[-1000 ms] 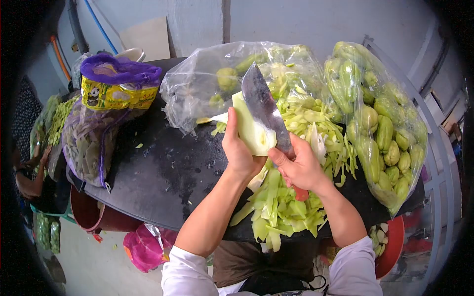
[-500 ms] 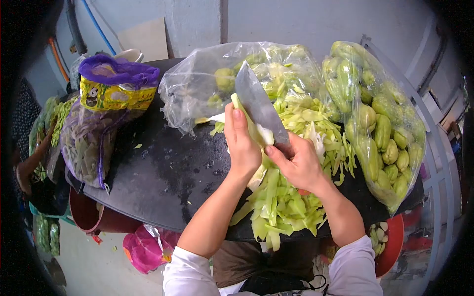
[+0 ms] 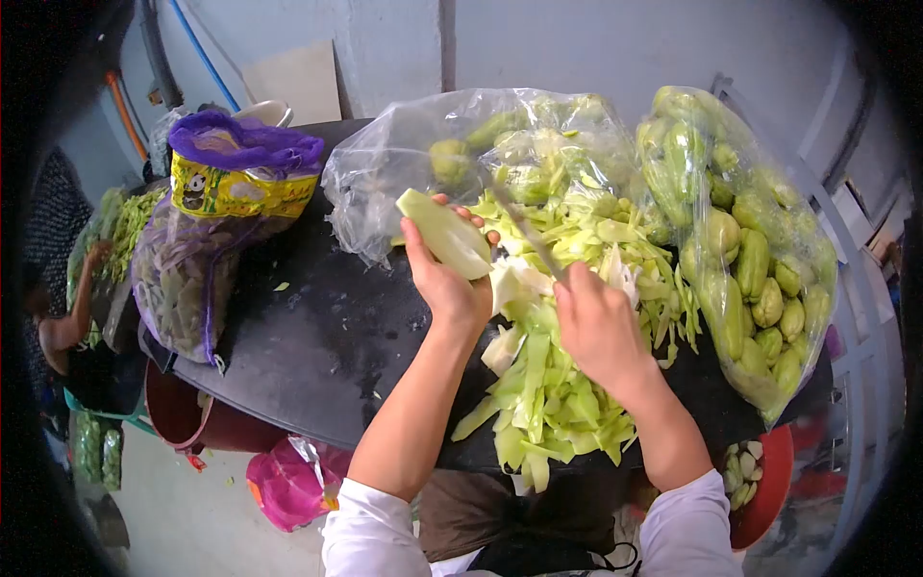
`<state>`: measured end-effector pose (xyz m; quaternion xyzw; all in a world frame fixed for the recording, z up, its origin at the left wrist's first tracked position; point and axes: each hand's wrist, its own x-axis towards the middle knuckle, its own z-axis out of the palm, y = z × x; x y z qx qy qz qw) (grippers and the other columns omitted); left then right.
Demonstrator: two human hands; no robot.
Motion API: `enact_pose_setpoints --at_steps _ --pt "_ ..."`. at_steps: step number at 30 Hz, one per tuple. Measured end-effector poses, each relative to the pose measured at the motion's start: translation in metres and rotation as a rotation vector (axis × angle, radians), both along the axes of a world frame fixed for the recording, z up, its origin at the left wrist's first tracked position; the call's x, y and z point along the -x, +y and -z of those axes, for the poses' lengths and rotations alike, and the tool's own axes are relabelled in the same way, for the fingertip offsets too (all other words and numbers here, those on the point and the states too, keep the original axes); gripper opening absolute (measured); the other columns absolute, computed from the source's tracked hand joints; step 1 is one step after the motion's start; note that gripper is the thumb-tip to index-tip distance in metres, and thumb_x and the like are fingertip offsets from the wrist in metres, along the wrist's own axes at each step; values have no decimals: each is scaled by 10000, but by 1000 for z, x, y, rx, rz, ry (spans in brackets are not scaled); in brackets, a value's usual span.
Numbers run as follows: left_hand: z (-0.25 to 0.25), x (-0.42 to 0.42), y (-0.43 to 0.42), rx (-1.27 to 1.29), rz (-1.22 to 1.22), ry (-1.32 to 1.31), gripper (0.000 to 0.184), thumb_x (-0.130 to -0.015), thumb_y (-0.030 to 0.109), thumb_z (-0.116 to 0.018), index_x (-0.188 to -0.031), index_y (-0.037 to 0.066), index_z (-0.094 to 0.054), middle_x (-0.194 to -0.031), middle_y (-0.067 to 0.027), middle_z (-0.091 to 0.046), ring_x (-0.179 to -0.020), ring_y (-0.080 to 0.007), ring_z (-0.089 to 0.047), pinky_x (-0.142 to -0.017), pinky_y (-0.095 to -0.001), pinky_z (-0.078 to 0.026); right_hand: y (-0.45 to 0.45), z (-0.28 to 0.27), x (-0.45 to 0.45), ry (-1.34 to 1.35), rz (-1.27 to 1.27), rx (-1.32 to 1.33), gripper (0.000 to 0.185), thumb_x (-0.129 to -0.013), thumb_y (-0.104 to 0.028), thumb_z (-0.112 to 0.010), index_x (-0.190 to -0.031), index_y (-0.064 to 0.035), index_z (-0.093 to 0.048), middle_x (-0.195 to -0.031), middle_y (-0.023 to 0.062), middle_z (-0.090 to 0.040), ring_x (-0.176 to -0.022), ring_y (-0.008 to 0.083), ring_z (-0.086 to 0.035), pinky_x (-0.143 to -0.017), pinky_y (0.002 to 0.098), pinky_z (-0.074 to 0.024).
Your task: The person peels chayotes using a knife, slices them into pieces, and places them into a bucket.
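Observation:
A peeled, pale green chayote rests in my left hand, fingers wrapped round it, its smooth face turned up. My right hand grips a broad-bladed knife by the handle, which the fingers hide. The blade is seen nearly edge-on, a little blurred, to the right of the chayote and apart from it. Below and behind both hands spreads a heap of green peelings, with a few whitish pieces among them.
On the black table lie a clear bag of chayotes at right, another plastic bag at the back and a purple mesh sack at left. A red bucket stands below right. Another person's arm shows far left.
The knife has come away from the chayote and turned from broad side to edge-on. My left hand has rolled open to the left, showing the chayote's face.

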<state>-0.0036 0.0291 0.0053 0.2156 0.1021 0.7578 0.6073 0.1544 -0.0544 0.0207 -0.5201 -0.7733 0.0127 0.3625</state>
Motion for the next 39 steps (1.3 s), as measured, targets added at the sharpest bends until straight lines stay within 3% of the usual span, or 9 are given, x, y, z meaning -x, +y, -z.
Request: enact_pose_setpoints --at_steps 1,2,6,9,18,25,27,39 --pt "0 1 0 1 -1 8 506 -981 534 -380 -1185 86 -497 -947 -95 -562 -867 -253 -556 -737 -418 -461 -3 2 6 -165 -11 -105 145 -914 -57 -559 -986 4 -449 -755 216 -620 -601 395 -660 -542 451 -545" --pt "-2 2 0 24 -45 -16 502 -979 538 -381 -1183 94 -498 -950 -92 -558 -873 -252 -553 -740 -421 -460 -10 1 11 -276 3 -46 163 -891 -30 -546 -1021 -7 -450 -758 204 -575 -598 380 -655 -510 434 -552" --pt "2 7 1 -35 -94 -70 508 -968 565 -404 -1178 112 -498 -954 -93 -553 -877 -255 -545 -744 -417 -462 -23 4 26 -389 -31 -63 206 -887 -51 -537 -1076 -18 -460 -773 191 -573 -582 333 -654 -475 423 -547" --pt "1 8 -1 -89 -68 -117 506 -962 572 -435 -1176 118 -494 -953 -96 -553 -871 -259 -542 -741 -410 -467 -25 2 29 -379 -17 -56 164 -833 -5 -562 -980 -24 -492 -773 182 -554 -594 365 -643 -493 455 -536" --pt "1 4 -4 -177 -97 -106 497 -973 546 -443 -1185 98 -482 -974 -113 -526 -871 -257 -520 -759 -383 -473 -22 5 29 -403 -14 14 136 -841 -11 -548 -952 -27 -470 -742 181 -570 -606 378 -653 -493 462 -540" --pt "-6 -14 -23 -4 -47 -76 489 -1000 512 -375 -1206 76 -462 -978 -113 -516 -878 -260 -511 -758 -391 -476 -13 6 33 -388 28 -3 132 -851 -12 -537 -957 -35 -461 -759 189 -579 -616 383 -659 -493 459 -544" --pt "-6 -16 -24 35 -40 -63 489 -1003 506 -369 -1209 71 -458 -978 -114 -514 -875 -260 -512 -755 -393 -477 -9 10 33 -454 57 -119 137 -900 -86 -532 -1011 -45 -464 -727 152 -589 -543 285 -672 -430 374 -539" --pt "-1 -18 -19 -31 -173 81 597 -1025 558 -286 -1251 25 -434 -993 -117 -522 -861 -232 -542 -741 -365 -497 -6 11 35 -406 57 -95 145 -903 -75 -529 -1024 -29 -463 -732 158 -592 -574 304 -684 -446 381 -552"
